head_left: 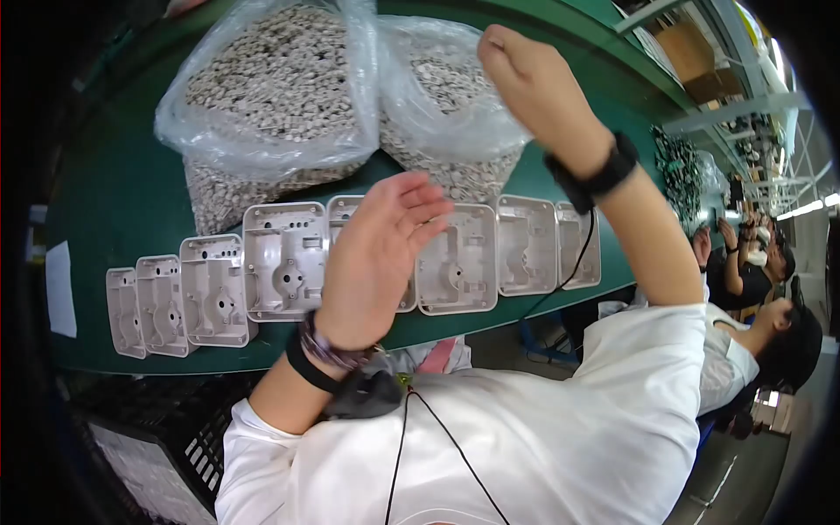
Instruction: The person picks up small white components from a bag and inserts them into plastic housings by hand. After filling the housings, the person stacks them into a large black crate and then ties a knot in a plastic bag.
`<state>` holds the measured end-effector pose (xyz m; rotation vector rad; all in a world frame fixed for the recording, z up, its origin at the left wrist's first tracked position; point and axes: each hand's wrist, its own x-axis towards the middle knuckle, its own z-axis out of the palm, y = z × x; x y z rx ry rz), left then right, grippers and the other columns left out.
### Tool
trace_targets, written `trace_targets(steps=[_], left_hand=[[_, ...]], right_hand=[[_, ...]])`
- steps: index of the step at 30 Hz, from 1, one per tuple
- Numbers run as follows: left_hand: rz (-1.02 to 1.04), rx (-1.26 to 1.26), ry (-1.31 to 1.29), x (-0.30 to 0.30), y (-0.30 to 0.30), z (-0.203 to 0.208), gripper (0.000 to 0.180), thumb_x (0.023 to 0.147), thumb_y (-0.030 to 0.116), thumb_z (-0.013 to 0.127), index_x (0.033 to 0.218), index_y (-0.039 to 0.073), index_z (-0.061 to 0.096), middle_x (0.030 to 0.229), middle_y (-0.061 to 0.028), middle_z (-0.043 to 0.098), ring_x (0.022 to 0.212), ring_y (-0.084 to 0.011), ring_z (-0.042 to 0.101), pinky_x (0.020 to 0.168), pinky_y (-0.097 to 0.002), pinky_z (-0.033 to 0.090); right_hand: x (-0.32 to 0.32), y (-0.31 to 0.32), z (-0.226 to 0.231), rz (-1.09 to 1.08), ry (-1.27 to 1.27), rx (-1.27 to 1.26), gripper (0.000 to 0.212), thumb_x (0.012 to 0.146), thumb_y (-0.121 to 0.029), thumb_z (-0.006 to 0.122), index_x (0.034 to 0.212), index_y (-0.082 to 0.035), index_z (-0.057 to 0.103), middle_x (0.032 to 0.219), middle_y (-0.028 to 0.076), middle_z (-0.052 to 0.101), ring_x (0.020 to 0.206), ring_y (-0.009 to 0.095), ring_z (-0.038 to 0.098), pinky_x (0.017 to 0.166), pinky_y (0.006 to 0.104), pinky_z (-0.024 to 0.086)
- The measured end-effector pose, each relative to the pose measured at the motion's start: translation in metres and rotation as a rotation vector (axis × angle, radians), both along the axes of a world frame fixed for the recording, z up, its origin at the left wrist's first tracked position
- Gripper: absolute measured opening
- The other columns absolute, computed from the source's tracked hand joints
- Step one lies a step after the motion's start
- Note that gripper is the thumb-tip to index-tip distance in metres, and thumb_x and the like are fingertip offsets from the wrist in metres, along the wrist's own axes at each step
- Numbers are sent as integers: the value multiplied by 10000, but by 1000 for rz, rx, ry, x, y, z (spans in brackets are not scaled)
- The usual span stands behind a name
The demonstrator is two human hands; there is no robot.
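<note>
A row of light grey plastic housings [287,271] lies along the near edge of the green table, open sides up. My left hand [376,249] is over the middle of the row, fingers loosely stretched, covering part of one housing; nothing shows in it. Beyond the row sit two clear plastic bags filled with small pale parts, a big left bag [271,79] and a right bag [446,79]. By the right bag's right side is my right hand [529,83], raised with its fingers curled closed; what they hold, if anything, is hidden.
A white sheet [59,289] lies at the table's left end. Below it stands a black crate [206,459]. A black cable [573,267] hangs from my right wristband across the right housings. Dark parts [678,175] are heaped farther right, where other people [761,341] sit.
</note>
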<state>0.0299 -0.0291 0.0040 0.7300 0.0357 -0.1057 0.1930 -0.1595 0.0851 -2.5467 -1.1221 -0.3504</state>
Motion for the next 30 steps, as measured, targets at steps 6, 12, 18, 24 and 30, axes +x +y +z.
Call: trace_targets(steps=[6,12,18,24,30], left_hand=[[-369,-613,347,-34,-40,16,271,951,348,394,1029,143,552,998,14,587,933,-137,565,834,-308,455],[-292,-594,633,-34,-85,-11,283,948,348,361,1022,150,550,1004,24,573,913,-114,564,824,-259,449],[-358,-622,553,-13,-101,-14,289,947,358,354,1025,149,538,991,26,570,901,-108,564,764,-240,463],[-490,-341,459,3,-98,-19,335,965,392,342,1078,119,501,919,31,524,735,-75,485,567,-201,373],[-579,19,342,7,-88,-8,272,989,303,357,1081,75,472,864,24,472,650,-55,388,522,-171,282]], right_hand=[[-154,-29,-38,350,-10,-71,60,728,-130,544,785,-111,554,819,30,569,736,245,596,691,398,455],[-167,-71,-79,146,-140,236,98,720,-210,545,745,-119,572,896,39,589,860,227,582,953,538,262],[-157,-99,-87,130,-22,275,220,748,-282,524,837,-115,637,1015,81,593,977,258,548,990,524,237],[-152,-121,-87,6,152,344,410,881,-320,428,1148,-59,597,1261,158,429,1193,283,381,1003,488,248],[-142,-127,-95,34,798,602,503,953,-347,353,1332,-26,434,1333,198,323,1245,259,293,999,421,285]])
